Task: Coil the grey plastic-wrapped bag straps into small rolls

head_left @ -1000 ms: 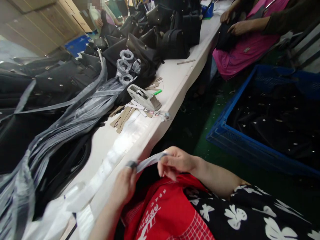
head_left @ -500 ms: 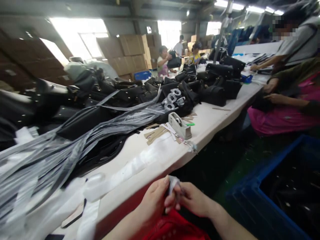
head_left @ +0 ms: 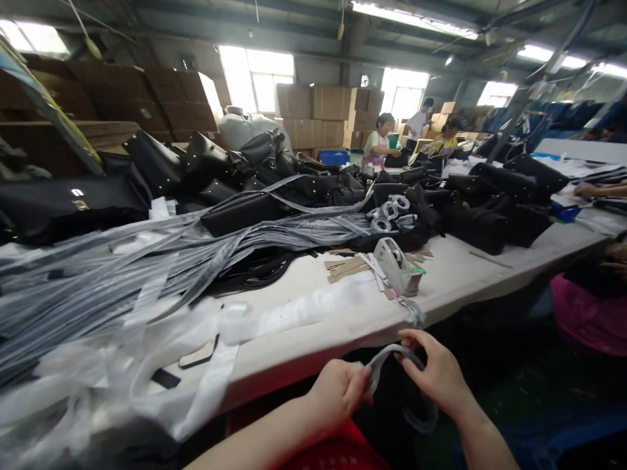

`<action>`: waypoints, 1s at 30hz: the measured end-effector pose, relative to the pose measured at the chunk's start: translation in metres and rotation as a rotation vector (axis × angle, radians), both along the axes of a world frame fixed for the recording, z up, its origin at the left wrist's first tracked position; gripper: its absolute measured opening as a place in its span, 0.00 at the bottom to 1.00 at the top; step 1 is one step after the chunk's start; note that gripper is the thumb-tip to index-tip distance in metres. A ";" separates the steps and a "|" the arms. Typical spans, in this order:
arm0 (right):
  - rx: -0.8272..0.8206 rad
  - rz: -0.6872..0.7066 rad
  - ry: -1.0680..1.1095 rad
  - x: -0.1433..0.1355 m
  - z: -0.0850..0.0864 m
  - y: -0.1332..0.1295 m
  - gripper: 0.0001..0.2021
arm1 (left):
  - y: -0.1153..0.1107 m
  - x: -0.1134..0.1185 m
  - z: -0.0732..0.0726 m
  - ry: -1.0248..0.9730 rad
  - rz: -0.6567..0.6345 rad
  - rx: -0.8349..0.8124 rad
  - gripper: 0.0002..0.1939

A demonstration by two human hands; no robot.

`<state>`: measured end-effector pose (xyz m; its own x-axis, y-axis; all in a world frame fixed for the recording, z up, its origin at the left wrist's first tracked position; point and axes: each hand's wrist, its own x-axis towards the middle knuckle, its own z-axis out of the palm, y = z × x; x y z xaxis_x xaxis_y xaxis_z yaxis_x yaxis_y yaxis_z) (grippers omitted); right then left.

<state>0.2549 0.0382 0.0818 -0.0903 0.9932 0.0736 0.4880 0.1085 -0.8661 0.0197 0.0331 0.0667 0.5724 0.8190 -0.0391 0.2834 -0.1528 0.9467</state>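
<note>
Between my two hands, just in front of the table edge, runs a grey plastic-wrapped strap [head_left: 389,351]. My left hand [head_left: 343,386] is closed on one end of it. My right hand [head_left: 431,365] pinches it further along, and a loop hangs below that hand. On the white table [head_left: 289,343] lie many similar wrapped straps [head_left: 235,238] in a long bundle, with several small coiled ones [head_left: 389,210] at its right end. A grey tape dispenser [head_left: 398,266] stands near the table edge, beside brown and white paper strips [head_left: 350,266].
Black bags [head_left: 255,205] are piled along the back of the table. Clear plastic wrap [head_left: 161,365] covers the near left. People work across the table and at the right. A blue crate [head_left: 539,437] is at the lower right.
My hands have moved apart, and the strap, bunched between them before, is now stretched in an arc with a hanging loop. The camera view has swung, shifting the table contents rightward.
</note>
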 end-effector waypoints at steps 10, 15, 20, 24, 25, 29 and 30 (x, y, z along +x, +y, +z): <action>-0.566 0.643 0.190 -0.095 -0.014 -0.060 0.14 | 0.018 -0.016 0.017 -0.443 0.659 0.313 0.29; -0.536 0.505 0.422 -0.038 0.010 -0.044 0.24 | 0.026 -0.042 -0.015 0.007 0.230 0.579 0.31; -0.014 0.090 -0.134 -0.012 0.003 -0.006 0.21 | 0.008 -0.025 0.000 -0.053 0.035 -0.215 0.37; -0.027 0.329 -0.114 -0.044 -0.013 -0.016 0.23 | 0.004 -0.018 0.020 -0.415 -0.113 -0.809 0.36; -0.072 0.355 -0.075 -0.054 -0.017 -0.020 0.19 | 0.006 -0.018 0.025 -0.521 -0.111 -0.884 0.35; -0.335 0.460 0.099 -0.085 -0.021 -0.032 0.20 | 0.024 -0.025 0.049 -0.816 0.070 -0.895 0.28; -0.433 0.542 0.145 -0.089 -0.018 -0.035 0.21 | 0.031 -0.028 0.053 -0.851 0.164 -0.802 0.27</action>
<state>0.1660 0.0036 0.0635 -0.5997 0.7537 -0.2689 0.3394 -0.0648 -0.9384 -0.0082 0.0636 0.1198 0.5526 0.8004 -0.2324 -0.5248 0.5508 0.6490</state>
